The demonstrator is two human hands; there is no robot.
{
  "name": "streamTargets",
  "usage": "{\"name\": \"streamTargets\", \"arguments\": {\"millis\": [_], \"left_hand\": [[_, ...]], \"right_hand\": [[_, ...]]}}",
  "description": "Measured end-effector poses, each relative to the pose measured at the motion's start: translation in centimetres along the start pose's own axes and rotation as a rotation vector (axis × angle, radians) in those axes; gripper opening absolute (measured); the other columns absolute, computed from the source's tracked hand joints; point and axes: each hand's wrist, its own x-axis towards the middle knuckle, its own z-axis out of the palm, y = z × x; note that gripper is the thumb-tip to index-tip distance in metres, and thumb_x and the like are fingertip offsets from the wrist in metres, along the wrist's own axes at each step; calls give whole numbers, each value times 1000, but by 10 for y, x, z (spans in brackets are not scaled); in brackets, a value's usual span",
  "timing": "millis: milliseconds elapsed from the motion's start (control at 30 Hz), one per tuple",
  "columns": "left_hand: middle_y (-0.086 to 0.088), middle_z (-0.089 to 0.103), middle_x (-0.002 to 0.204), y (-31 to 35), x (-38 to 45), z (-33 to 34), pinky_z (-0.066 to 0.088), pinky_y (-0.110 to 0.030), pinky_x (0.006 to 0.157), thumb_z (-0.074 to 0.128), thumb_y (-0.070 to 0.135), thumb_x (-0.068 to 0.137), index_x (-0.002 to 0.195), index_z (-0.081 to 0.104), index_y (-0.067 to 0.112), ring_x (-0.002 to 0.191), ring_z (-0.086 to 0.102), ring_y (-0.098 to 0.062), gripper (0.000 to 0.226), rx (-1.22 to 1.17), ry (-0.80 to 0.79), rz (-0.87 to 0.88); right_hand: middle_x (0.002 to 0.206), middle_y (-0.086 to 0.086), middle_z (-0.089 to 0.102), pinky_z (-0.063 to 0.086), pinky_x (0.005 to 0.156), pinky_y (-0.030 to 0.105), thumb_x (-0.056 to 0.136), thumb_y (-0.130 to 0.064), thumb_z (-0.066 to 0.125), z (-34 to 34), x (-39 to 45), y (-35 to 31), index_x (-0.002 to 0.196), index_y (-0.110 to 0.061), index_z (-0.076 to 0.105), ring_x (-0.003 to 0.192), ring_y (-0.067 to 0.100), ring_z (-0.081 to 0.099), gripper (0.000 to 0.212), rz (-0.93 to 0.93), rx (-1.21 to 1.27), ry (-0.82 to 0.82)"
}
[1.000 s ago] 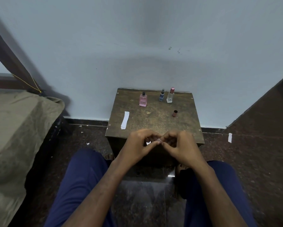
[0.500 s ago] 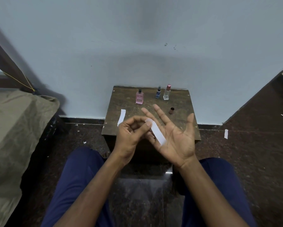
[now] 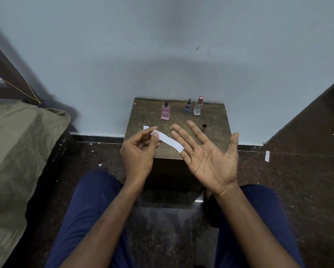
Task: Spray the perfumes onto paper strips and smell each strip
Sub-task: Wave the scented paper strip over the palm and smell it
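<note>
1. Left hand (image 3: 138,151) pinched one end of the white paper strip (image 3: 167,140) between thumb and fingertips — the other fingers were curled in loosely.
2. Right hand (image 3: 210,157) was spread wide, palm up, holding nothing; the strip's far end lay against its little finger.
3. Both hands hovered over the near edge of the small wooden table (image 3: 214,120).
4. Near the table's back edge stood a pink bottle (image 3: 165,111), a blue bottle (image 3: 187,106) and a clear bottle (image 3: 198,106) — a loose brown cap (image 3: 204,127) sat nearer.
5. Another paper strip (image 3: 146,127) peeked out behind the left hand.
</note>
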Motion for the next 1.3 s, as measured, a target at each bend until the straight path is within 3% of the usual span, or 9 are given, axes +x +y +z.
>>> {"name": "streamTargets", "arguments": {"millis": [67,167,300,400,533,667,967,1067,1300], "left_hand": [[0,83,99,1,-2,0,65,-26,82,77,13,99,114,81,9,87,82,-18,16,8,-8,-17],[2,82,97,11,-4,2,63,-22,79,76,10,98,108,79,11,86,79,-11,10,-92,-124,-84],[2,76,91,40,-27,6,57,-12,64,76,7,93,97,79,14,74,70,-3,9,-450,-607,-344],[-2,77,88,44,-52,22,57,-13,62,80,7,93,94,82,19,70,70,-3,12,-495,-854,-352],[-17,81,111,25,-51,37,65,-39,90,83,23,93,115,76,4,99,79,-25,30,-51,-631,-146],[-3,83,86,17,-43,33,66,-29,67,82,8,94,103,81,7,75,81,-16,9,100,-396,15],[7,81,85,21,-39,28,61,-15,68,85,10,92,101,82,6,71,78,0,10,254,-256,258],[6,82,88,20,-38,25,64,-21,68,85,11,93,103,82,8,73,79,-2,11,240,-250,252],[8,82,92,19,-37,19,67,-34,62,85,19,94,108,83,13,76,79,-6,15,271,-211,293]], "right_hand": [[176,24,10,13,132,46,86,-99,26,1,-1,-1,171,-14,11,165,36,8,121,-7,-19,-4],[176,23,12,10,133,46,87,-98,26,-1,-1,-5,171,-15,13,165,35,10,119,-18,0,0],[175,24,17,5,135,51,90,-95,24,-9,3,-6,171,-15,16,165,35,13,114,-37,3,9],[175,25,17,-5,134,54,92,-93,24,-9,9,4,171,-18,17,165,37,12,109,-27,28,-2],[174,24,22,-1,134,54,98,-87,20,-8,13,16,170,-20,23,164,34,17,99,-16,0,17],[174,24,22,-3,134,55,98,-86,26,-8,13,21,170,-19,23,164,33,16,98,-16,47,24],[174,23,21,9,134,53,95,-90,28,-12,12,21,169,-6,18,164,37,17,112,-56,106,-3],[174,24,22,20,132,54,95,-89,28,-11,12,20,168,-3,18,164,37,18,113,-72,107,-4],[174,24,22,20,131,45,94,-90,26,-8,10,13,167,2,18,164,36,17,118,-118,132,-6]]}}
